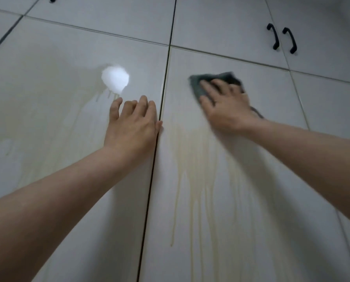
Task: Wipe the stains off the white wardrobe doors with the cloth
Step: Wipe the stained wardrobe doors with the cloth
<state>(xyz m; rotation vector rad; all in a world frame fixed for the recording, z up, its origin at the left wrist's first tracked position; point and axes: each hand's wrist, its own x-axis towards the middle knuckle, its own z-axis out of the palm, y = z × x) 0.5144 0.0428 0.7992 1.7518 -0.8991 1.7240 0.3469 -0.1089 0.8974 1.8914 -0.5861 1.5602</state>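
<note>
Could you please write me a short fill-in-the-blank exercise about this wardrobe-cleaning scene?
1. The right hand presses a dark ____ against the door.
2. The left hand rests flat beside the ____ gap between two doors.
3. Yellowish stains run ____ the right door.
4. Two ____ handles sit at upper right.

Missing words: cloth; vertical; down; black
</note>
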